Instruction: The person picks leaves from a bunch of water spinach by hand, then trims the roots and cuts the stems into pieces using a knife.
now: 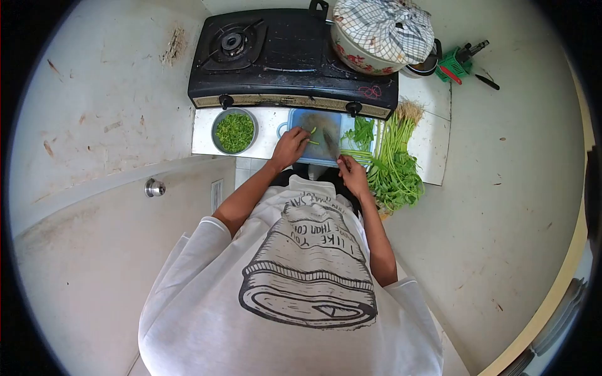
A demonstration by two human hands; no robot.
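A blue cutting board (293, 116) with a worn, darkened middle lies on the counter in front of me. At its left side my left hand (292, 146) is closed, fingertips pinching short green stalks (314, 141) against the board. My right hand (353, 174), at the near right edge, is closed around the handle of a knife (330, 145), whose blade angles up over the board. Cut leafy tops (361, 132) rest on the board's right part. Beside it lies a large bunch of leafy green stalks (396, 147), roots toward the stove.
A grey bowl (216, 141) of chopped greens stands left of the board. Behind is a black two-burner gas stove (291, 47), with a flowered pot (360, 61) under a checked cloth (382, 28). At the right, a green basket (450, 64) holds utensils. Walls flank both sides.
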